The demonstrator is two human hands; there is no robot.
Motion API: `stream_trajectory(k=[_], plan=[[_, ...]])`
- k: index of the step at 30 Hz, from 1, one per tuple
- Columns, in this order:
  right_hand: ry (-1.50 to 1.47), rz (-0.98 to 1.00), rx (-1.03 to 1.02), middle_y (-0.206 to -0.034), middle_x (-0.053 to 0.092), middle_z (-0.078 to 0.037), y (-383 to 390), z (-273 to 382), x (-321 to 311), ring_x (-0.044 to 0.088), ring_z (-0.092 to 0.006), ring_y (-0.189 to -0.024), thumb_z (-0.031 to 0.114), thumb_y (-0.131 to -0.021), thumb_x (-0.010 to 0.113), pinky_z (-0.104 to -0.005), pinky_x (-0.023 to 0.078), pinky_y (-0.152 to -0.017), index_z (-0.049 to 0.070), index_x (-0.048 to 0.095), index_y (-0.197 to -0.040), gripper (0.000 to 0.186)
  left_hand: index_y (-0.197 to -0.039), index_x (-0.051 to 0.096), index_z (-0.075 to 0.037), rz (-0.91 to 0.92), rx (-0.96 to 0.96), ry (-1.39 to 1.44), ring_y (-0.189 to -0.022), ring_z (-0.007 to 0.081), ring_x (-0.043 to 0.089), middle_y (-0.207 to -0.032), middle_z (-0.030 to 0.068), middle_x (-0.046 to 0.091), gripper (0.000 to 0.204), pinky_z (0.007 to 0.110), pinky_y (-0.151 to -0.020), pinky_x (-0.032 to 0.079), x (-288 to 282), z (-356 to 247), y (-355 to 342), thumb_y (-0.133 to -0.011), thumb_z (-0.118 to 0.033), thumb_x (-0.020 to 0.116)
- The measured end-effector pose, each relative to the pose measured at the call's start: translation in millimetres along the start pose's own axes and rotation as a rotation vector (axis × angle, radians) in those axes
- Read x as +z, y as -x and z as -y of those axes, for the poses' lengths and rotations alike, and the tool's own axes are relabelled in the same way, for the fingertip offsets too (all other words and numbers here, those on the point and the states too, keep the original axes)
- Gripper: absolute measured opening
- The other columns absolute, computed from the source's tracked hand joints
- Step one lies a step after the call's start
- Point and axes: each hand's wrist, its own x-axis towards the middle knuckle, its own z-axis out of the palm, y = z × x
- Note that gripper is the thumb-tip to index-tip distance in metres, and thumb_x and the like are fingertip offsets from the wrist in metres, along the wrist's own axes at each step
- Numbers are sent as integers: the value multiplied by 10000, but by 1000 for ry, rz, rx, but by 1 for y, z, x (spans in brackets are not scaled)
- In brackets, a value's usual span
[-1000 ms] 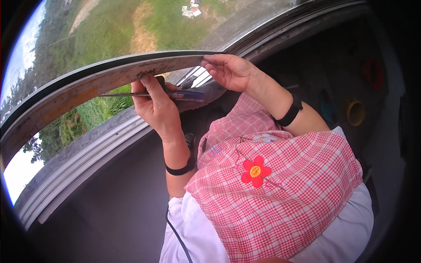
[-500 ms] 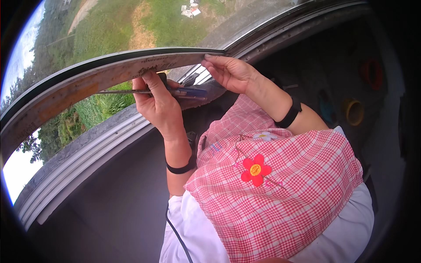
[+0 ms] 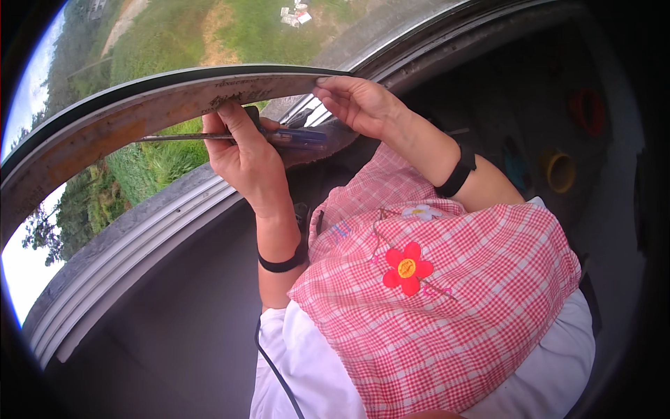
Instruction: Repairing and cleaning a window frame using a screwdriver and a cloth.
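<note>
A window sash [image 3: 167, 106] with a stained, worn bottom edge slants across the upper left, raised off the track. My left hand [image 3: 241, 150] is closed around a screwdriver [image 3: 301, 139] with a clear blue handle; its long metal shaft points left under the sash. That hand's thumb presses the sash's underside. Beside the fingers is a small dark piece that I cannot make out. At the sash's right end, my right hand [image 3: 363, 105] pinches the corner between thumb and forefinger, its other fingers loosely curled.
Below the sash runs a white window track [image 3: 150, 241] along a grey sill [image 3: 112, 241]. Outside lie grass, trees and some white litter [image 3: 296, 15]. On the dim floor at right stand a yellow round container [image 3: 560, 172] and a red one [image 3: 587, 112]. I wear a checked apron [image 3: 447, 293].
The sash and both hands have shifted slightly up and to the left in the picture. Both hands keep their holds, the screwdriver still in the left.
</note>
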Motion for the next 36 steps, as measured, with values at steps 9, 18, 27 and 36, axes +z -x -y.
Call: stream_trajectory(k=[9, 18, 27, 36], plan=[[17, 57, -9, -974, 657, -94, 11, -14, 4, 673, -126, -840, 37, -900, 638, -203, 606, -720, -11, 610, -1023, 135, -1084, 572, -15, -26, 37, -10, -557, 58, 518, -772, 12, 556, 261, 189, -480, 395, -11, -3, 1, -1009, -262, 532], [27, 35, 5, -955, 653, -84, 8, -19, 12, 675, -134, -857, 40, -900, 644, -206, 611, -726, -13, 611, -1005, 122, -1089, 570, -18, -21, 11, 4, -566, 53, 508, -777, 5, 553, 257, 190, -485, 397, -15, -11, 2, -1008, -259, 533], [-49, -46, 19, -876, 650, -114, 16, -13, 15, 680, -172, -788, 17, -869, 642, -241, 611, -698, -45, 615, -957, 110, -1087, 571, -14, 1, 37, -46, -560, 52, 499, -772, 2, 551, 283, 191, -482, 385, 3, -16, 10, -1007, -283, 534], [-35, 44, 102, -1011, 664, -133, 33, 14, -4, 688, -141, -836, 51, -910, 624, -212, 616, -714, -51, 608, -1060, 182, -1070, 579, -11, -6, 96, -67, -575, 51, 501, -769, -2, 546, 304, 191, -497, 375, 12, -13, 13, -1005, -305, 536]])
